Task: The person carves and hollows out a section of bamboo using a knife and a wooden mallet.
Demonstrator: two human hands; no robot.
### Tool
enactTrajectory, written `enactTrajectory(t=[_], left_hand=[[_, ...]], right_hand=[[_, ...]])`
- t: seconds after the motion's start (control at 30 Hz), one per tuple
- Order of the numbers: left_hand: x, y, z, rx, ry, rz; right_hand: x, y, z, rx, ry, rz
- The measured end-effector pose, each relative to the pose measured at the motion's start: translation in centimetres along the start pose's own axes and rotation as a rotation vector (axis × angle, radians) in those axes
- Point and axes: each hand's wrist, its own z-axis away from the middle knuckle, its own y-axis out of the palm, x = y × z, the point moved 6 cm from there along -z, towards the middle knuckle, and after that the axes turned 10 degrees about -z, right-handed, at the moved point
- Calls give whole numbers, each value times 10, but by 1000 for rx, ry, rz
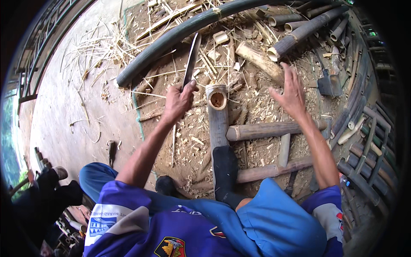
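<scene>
My left hand [180, 100] is closed around the handle of a long knife [192, 58], its dark blade pointing away from me. To the right, my right hand [293, 94] is raised with fingers spread and nothing in it. Just beyond those fingers lies a short peeled wooden log [261, 62]. Between my hands a bamboo post [218, 124] has a round hole cut near its far end. My foot in a black sock [224, 167] presses on its near part. A bamboo crosspiece [269, 130] meets the post from the right.
A long dark bamboo pole [167, 42] arches across the far side. Cut bamboo lengths [308, 34] are piled at the far right. Pale shavings [98, 49] litter the ground. A second bamboo rail [274, 169] lies nearer me, and a dark flat blade [329, 85] at right.
</scene>
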Motion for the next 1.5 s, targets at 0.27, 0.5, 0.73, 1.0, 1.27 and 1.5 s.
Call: enactTrajectory(t=[0.27, 0.5, 0.73, 1.0, 1.27, 1.5], left_hand=[[-81, 117, 57, 170, 365, -63], [-55, 66, 46, 21, 310, -574], [-37, 57, -24, -56, 406, -1084], [-10, 68, -78, 32, 432, -935], [-5, 62, -85, 103, 253, -816], [-20, 72, -83, 160, 303, -976]], right_hand=[[80, 42, 96, -81, 334, -1320], [-69, 10, 205, -503, 946, -757], [-190, -16, 163, -251, 880, -231], [-130, -42, 160, -750, 490, -268], [-131, -6, 457, -300, 1236, 89], [-143, 26, 550, -93, 1145, -158]])
